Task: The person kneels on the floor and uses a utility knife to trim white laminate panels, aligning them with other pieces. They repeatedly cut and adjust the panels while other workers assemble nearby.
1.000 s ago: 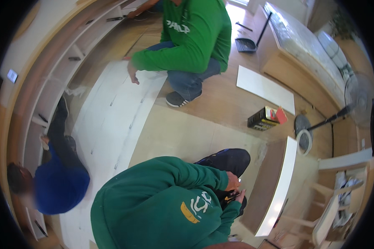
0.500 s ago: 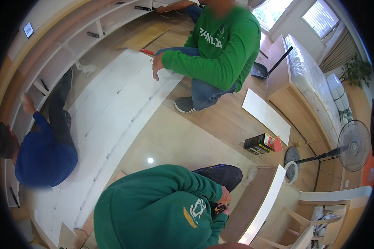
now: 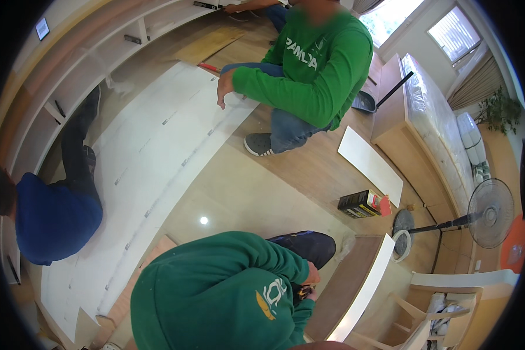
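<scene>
I crouch with my arms, in dark green sleeves, reaching to the right at the bottom centre. My left hand [image 3: 313,273] and my right hand [image 3: 314,295] are close together in front of my bent knee [image 3: 309,245]. Between them is a small black-and-yellow tool [image 3: 303,291], mostly hidden by my fingers and sleeves; its kind cannot be made out. Both hands look closed around it. Just right of them leans or stands a brown panel [image 3: 347,286] with a white edge.
A large white sheet [image 3: 151,157] covers the floor to the left. One person in blue [image 3: 58,216] sits at the low white cabinet [image 3: 70,76]; another in bright green [image 3: 315,81] squats ahead. A rectangular can [image 3: 359,204], fan [image 3: 490,213] and chair [image 3: 408,315] are right.
The view has shifted slightly. The person in blue has drawn an arm back from the cabinet, and it no longer shows. My hands stay together around the tool.
</scene>
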`<state>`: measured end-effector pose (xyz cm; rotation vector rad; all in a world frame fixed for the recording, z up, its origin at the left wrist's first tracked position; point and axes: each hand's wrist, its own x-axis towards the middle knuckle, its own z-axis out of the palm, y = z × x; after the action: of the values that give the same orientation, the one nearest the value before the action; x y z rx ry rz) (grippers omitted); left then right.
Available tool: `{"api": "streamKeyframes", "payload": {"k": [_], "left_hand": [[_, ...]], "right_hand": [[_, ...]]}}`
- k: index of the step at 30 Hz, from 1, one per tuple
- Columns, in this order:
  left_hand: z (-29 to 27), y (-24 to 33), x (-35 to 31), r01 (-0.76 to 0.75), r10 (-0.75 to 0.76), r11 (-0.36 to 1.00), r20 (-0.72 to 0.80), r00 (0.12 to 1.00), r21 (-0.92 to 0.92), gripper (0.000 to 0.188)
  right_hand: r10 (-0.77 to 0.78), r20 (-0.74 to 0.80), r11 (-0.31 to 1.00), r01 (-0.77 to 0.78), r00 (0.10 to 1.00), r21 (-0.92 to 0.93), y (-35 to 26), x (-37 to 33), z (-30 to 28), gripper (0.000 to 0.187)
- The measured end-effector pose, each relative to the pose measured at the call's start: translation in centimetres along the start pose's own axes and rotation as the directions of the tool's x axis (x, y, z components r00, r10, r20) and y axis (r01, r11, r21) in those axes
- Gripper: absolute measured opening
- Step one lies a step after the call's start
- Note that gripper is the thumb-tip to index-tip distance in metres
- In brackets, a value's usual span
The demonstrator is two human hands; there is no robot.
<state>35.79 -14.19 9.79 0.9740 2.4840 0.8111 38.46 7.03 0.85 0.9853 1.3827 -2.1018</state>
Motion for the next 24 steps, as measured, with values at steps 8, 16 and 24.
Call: {"api": "streamKeyframes", "payload": {"k": [8,16,24], "left_hand": [[0.1,0.1,-0.4,-0.024,0.023,0.999,-0.030,0.999,-0.037,0.027],[-2.2,1.2,-1.8,0.004,-0.007,0.998,-0.043,0.999,-0.069,0.023],[-0.3,-0.4,-2.0,-0.046,0.043,0.998,-0.083,0.996,-0.039,0.023]], "right_hand": [[-0.010,0.016,0.999,0.010,1.000,-0.043,0.0,0.1,-0.1,0.037],[-0.048,0.021,0.999,0.048,0.999,-0.024,1.1,0.6,-1.2,0.037],[-0.028,-0.099,0.990,0.041,0.995,0.135,3.1,-1.5,-0.1,0.033]]}}
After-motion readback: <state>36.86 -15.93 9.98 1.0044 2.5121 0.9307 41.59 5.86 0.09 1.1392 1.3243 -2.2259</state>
